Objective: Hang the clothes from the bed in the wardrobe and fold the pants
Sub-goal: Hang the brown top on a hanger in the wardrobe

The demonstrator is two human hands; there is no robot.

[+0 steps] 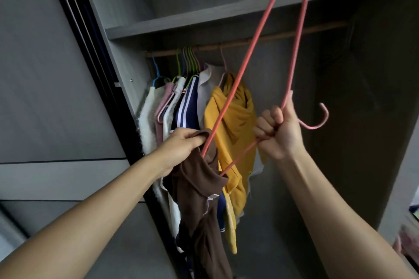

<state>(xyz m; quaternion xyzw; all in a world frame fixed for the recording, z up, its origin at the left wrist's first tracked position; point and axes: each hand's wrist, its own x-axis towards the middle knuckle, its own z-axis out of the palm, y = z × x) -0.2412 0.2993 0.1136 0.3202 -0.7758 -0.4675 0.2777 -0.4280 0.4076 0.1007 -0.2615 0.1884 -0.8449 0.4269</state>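
Threading pink hanger (258, 36) into brown top (199, 179): right hand (275, 133) fisted on it, left hand (181, 147) pinched the collar. Probably best to hold the neck wide.

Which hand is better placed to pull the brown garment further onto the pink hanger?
Left. The left hand already pinches the brown garment at its opening, where the pink hanger enters. The right hand is fisted around the hanger, steadying it.
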